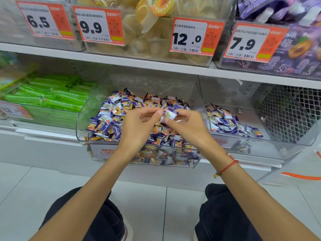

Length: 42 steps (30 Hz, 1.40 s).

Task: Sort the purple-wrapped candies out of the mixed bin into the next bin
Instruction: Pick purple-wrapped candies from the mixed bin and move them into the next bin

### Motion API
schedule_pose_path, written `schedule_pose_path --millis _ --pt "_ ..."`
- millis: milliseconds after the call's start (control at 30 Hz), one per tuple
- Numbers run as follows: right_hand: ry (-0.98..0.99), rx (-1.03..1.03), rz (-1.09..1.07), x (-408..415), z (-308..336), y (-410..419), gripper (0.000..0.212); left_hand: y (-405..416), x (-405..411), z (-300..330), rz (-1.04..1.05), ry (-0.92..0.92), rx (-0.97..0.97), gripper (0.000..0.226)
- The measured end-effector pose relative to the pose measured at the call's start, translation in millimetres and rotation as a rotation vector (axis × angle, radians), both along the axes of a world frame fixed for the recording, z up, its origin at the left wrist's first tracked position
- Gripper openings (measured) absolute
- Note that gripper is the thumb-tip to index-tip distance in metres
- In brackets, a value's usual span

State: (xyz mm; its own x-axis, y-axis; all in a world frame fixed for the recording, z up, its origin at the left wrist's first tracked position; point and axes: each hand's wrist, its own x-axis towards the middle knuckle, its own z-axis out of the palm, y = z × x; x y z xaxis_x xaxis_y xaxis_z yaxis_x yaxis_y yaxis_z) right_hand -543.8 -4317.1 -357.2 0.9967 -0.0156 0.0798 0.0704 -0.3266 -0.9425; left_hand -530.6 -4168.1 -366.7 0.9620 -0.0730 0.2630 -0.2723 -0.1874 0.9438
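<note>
both hands raised over the mixed bin (81,126), meeting just above the heap. right hand (186,126) pinching a purple-and-white candy (169,114) between thumb and fingertips, other fingers curled under. left hand (139,126) reaching in from the left, fingertips touching the same candy's left end, fingers partly bent; whether gripping or only touching, cannot tell. red string bracelet (227,166) on the right wrist.

below the hands, a clear bin heaped with purple and orange wrapped candies, spilling down to the near front wall. just right, touching side by side, the next bin (286,146) holding a smaller pile of purple candies (231,121) toward its left and far side. left of the mixed bin, a bin of green packets (52,98). on the far shelf above, clear boxes with orange price tags reading 6.5, 9.9, 12.0 (194,36), 7.9. nearest, dark-trousered knees (97,216) over white floor tiles.
</note>
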Motion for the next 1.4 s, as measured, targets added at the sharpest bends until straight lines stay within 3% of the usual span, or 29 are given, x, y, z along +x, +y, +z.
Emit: schedule_pose_path --millis 100,200,267,400,467,600,667,800,900,1033,1167,1233,1400 --pt "-0.233 -0.121 -0.289 -8 6 -33 0.009 9 7 -6 0.085 -0.081 0.361 0.02" --pt "-0.432 -0.434 -0.499 -2 0 -75 0.017 23 18 -19 0.028 -0.135 0.805 0.026" --pt "-0.328 -0.657 -0.456 14 -19 -103 0.026 27 24 -27 -0.044 -0.129 0.958 0.032" --pt "0.257 -1.036 -0.042 36 -51 -124 0.04 29 34 -30 -0.142 -0.063 1.134 0.039" --pt "0.185 -0.996 -0.092 40 -52 -124 0.039 33 39 -29 -0.168 -0.048 1.116 0.037" --pt "-0.238 -0.878 -0.368 27 -30 -96 0.031 38 42 -32 -0.087 -0.048 1.083 0.031" --pt "-0.359 -0.84 -0.438 17 -17 -82 0.029 37 38 -35 -0.048 -0.072 1.071 0.028" --pt "-0.466 -0.735 -0.37 9 2 -62 0.024 38 31 -34 0.015 -0.146 0.993 0.023" --pt "-0.428 -0.788 -0.146 13 7 -36 0.021 45 29 -33 0.033 -0.217 0.994 0.024" --pt "-0.197 -0.769 0.156 24 1 -6 0.023 58 29 -37 0.024 -0.206 1.128 0.035" --pt "-0.032 -0.902 0.337 32 -18 27 0.051 65 27 -28 -0.069 -0.15 1.105 0.035" --pt "0.015 -0.967 0.341 40 -26 35 0.053 70 27 -22 -0.127 -0.127 1.081 0.037" --pt "0.044 -0.785 0.269 52 -27 24 0.037 83 27 -20 -0.161 -0.084 0.992 0.038"
